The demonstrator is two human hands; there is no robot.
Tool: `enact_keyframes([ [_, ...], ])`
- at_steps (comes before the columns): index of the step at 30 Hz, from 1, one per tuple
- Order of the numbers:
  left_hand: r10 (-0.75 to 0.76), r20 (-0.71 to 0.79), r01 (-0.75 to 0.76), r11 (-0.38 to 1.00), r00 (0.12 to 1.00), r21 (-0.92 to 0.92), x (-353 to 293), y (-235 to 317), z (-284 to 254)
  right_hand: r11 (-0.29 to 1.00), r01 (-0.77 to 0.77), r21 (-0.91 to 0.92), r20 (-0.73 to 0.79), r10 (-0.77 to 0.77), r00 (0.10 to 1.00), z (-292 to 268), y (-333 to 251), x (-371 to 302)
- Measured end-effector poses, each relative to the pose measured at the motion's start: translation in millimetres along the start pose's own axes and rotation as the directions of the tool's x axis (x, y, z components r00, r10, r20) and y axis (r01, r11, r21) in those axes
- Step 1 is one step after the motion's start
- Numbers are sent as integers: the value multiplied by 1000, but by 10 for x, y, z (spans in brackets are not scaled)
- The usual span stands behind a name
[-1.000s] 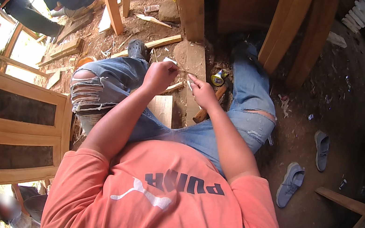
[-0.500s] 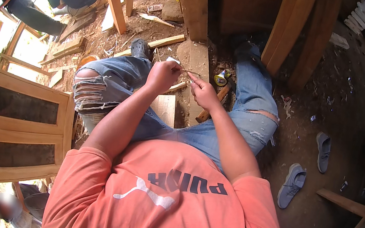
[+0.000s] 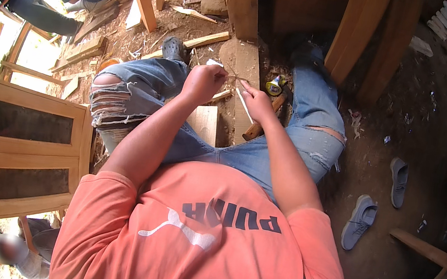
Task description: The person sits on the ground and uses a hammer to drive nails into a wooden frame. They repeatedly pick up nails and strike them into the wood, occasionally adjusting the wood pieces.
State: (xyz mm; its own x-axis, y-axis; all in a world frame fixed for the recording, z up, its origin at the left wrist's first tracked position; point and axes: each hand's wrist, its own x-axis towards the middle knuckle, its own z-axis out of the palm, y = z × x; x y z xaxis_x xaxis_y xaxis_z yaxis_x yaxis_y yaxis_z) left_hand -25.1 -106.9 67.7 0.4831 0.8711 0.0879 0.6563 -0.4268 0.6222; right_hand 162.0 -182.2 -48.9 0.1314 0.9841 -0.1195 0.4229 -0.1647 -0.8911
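Thin strip [image 3: 237, 77]: brown and matt; its material cannot be told. Shirt [image 3: 251, 265]: matt cloth, softly creased. Jeans [image 3: 319, 112]: faded denim, frayed at the tears. Framed panel [image 3: 20, 147]: smooth wood, in which dark, dull insets are set. Posts [image 3: 237, 3]: bare, matt wood. Short board [image 3: 203, 123]: pale, unpainted wood. Shoes [image 3: 359, 224]: matt, cloth-like uppers. Floor [image 3: 362, 160]: rough, dull earth, strewn in places with wood scraps.

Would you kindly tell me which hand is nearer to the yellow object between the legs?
Right: the right hand is just below and left of the yellow object in the picture; the left hand is farther left.
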Motion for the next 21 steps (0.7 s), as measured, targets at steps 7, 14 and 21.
enact_keyframes([
  [7,-7,-4,7,998,1000,57,-2,2,-5,998,59,-28,-66,-60,996,67,62,42],
  [14,23,21,-24,999,1000,24,-5,3,-15,953,-129,274,138,94,986,-52,-157,-62],
  [21,33,13,-33,999,999,35,-4,-8,0,950,-150,273,149,113,982,-49,-83,-2],
])
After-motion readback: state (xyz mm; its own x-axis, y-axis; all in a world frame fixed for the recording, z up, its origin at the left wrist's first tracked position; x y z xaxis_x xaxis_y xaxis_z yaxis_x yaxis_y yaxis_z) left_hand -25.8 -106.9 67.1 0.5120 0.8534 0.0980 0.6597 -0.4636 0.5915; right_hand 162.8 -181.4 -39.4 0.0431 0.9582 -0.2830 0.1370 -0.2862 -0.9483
